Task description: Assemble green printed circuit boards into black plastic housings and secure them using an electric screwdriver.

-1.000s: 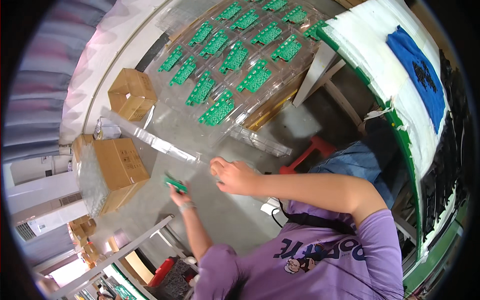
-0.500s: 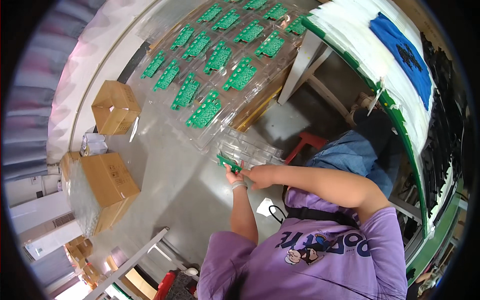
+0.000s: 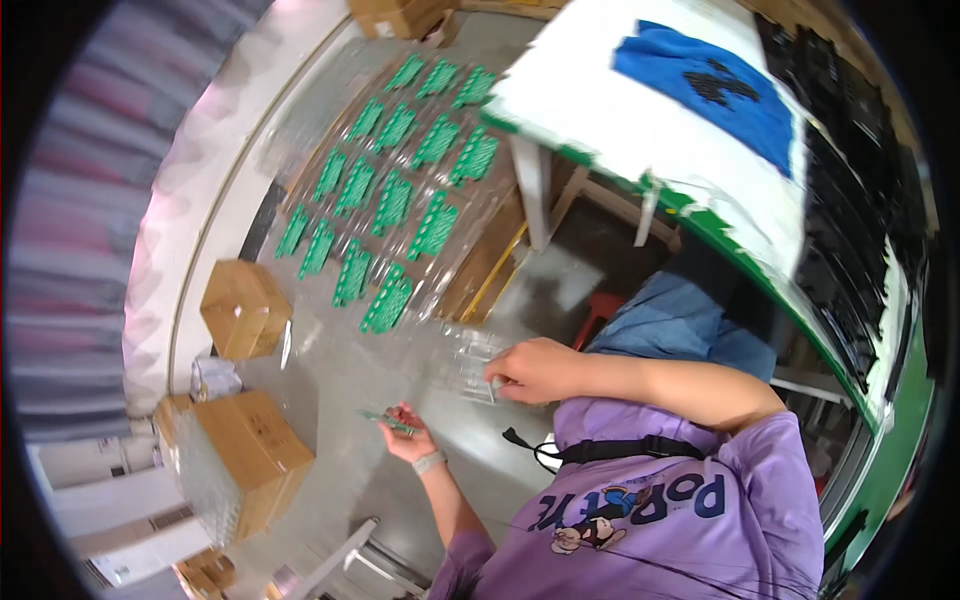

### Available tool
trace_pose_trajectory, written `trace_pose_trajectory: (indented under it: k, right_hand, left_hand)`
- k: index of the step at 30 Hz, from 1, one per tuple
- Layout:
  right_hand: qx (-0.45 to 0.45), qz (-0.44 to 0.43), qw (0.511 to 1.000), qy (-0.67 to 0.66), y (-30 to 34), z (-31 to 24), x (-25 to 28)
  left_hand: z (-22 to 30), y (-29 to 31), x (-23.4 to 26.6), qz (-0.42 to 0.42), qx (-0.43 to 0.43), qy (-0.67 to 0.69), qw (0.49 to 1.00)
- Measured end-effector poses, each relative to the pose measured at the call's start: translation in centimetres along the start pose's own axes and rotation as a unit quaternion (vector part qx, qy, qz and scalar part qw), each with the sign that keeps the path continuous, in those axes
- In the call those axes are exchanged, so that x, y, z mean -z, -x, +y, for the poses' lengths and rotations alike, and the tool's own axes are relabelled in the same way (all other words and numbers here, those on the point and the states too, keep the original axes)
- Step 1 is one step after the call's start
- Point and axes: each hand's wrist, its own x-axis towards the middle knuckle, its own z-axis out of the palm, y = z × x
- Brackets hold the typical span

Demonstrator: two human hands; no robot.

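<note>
The person's left hand [image 3: 408, 438] pinches a green board [image 3: 385, 419] between thumb and fingers. The board is tilted, almost edge-on to me, in the air above the grey floor [image 3: 340, 440]. The right hand [image 3: 530, 372] has its fingers half bent, over the near right side of a loose clear plastic piece [image 3: 468, 362]. I cannot tell if it has hold of this plastic or only rests near it.

For doing this well, I would advise a light pinch on the board's edges, with no pressing on its face. The two hands are apart, so the board is best kept clear of the plastic's hard rim. The plastic is see-through; its edges need a careful look before any touch.

Farther away, more green boards [image 3: 386, 299] lie in rows in clear trays [image 3: 430, 281], with gaps between them. The loose plastic is on the near side of these trays, so it is in the way of a straight reach from the right hand.

On the right, the white tabletop [image 3: 570, 90] carries a blue cloth [image 3: 640, 60] and black strips [image 3: 830, 190]; its corner stands close to the trays and narrows the space there. A red stool [image 3: 598, 314] is partly hidden beneath. On the left are two cardboard boxes [image 3: 243, 312], well apart from the hands.
</note>
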Motion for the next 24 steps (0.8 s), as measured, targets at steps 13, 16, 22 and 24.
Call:
trace_pose_trajectory:
  k: [13, 16, 22, 24]
  right_hand:
    - [0.071, 0.602, 0.792, 0.066, 18.8, -6.7, 11.4]
    - [-0.001, 0.685, 0.723, 0.095, 24.4, -6.5, 11.8]
    - [0.055, 0.847, 0.509, -0.144, 29.2, -4.9, 13.2]
    - [0.083, 0.861, 0.462, -0.195, 30.6, -4.8, 14.4]
  left_hand:
    - [-14.9, 19.2, -40.2, -0.513, 0.017, -0.324, 0.794]
    - [-18.9, 24.7, -43.7, -0.582, 0.053, -0.348, 0.733]
    - [-25.7, 32.2, -46.9, -0.73, -0.133, -0.338, 0.579]
    - [-27.4, 33.7, -48.0, -0.75, -0.162, -0.313, 0.559]
